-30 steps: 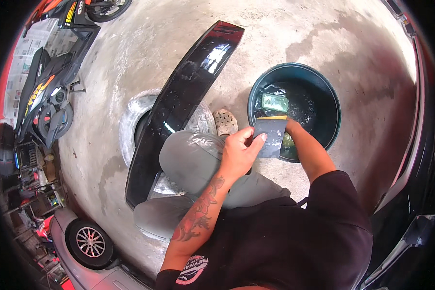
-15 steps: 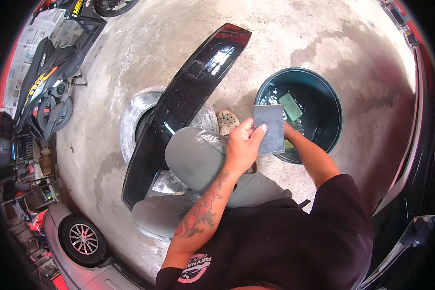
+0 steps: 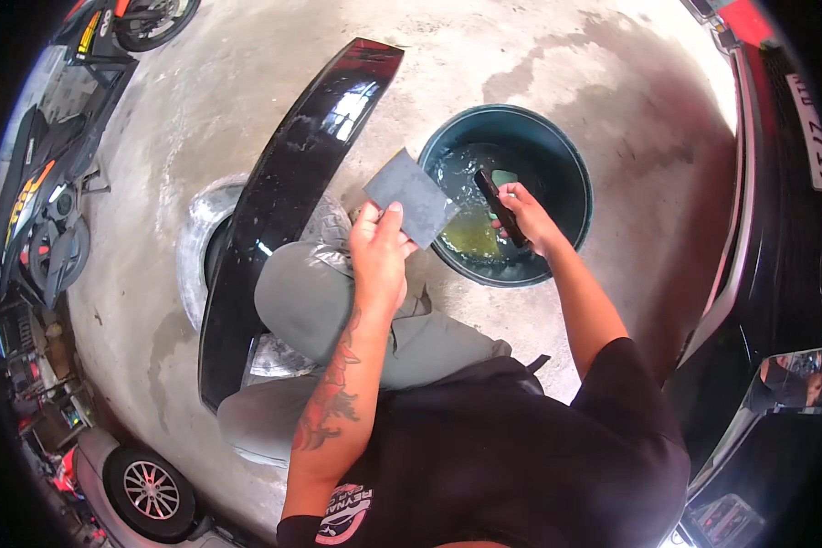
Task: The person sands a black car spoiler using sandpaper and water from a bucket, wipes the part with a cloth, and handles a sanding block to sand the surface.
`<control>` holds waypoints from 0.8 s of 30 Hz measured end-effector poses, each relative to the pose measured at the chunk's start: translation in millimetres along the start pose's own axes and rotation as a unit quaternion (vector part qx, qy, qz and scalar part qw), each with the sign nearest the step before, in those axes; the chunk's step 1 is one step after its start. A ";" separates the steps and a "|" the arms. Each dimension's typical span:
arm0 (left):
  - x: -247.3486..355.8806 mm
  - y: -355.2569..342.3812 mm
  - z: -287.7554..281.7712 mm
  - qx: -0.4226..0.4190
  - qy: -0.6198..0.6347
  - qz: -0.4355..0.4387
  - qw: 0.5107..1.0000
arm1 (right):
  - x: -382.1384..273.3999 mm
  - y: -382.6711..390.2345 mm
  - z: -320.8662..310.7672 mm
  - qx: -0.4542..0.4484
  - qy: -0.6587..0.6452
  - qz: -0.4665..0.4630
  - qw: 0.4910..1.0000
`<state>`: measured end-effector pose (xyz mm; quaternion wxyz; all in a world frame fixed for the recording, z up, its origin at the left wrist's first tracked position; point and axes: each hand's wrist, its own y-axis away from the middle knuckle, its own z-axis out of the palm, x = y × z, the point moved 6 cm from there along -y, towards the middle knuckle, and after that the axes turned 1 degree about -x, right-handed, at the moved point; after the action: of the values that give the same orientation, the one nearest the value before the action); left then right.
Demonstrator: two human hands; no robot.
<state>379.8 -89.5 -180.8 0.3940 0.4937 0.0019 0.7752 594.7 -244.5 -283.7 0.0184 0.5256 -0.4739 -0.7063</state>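
A grey, square sheet of sandpaper is pinched between the thumb and fingers of my left hand, left of the bucket. Over the dark green bucket, my right hand grips a narrow black block. Rippled water fills part of the bucket. A green sponge shows behind the block, and a yellowish piece lies in the water. Left of my knee, a long glossy black car panel slants across a whitish tyre, which it partly hides.
A dark car lines the right side. Motorcycles stand at the left, one near and one farther off. A grey car's wheel shows at lower left. The concrete floor has damp patches.
My right hand, hidden behind the sandpaper before, now shows over the bucket with the black block. The sandpaper has tilted, my left hand has shifted left, and the whole view has swung right.
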 end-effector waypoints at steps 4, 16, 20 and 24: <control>0.4 -1.9 2.3 -0.001 -0.038 -0.002 0.999 | -42.6 38.8 18.8 0.041 -0.062 -0.234 0.970; -1.5 2.7 24.3 -0.084 -0.031 -0.006 0.996 | -99.0 117.4 114.8 0.091 0.214 -0.510 0.828; -8.5 0.2 19.6 -0.098 0.008 -0.039 0.994 | -92.2 107.3 110.8 0.071 0.219 -0.514 0.827; 0.4 2.3 26.3 -0.110 -0.021 0.040 0.993 | -89.7 107.4 112.1 0.015 0.146 -0.521 0.841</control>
<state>398.5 -101.0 -166.1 0.4145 0.4633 -0.1114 0.7753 498.9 -183.7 -144.9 -0.2914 0.7924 -0.1324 -0.5192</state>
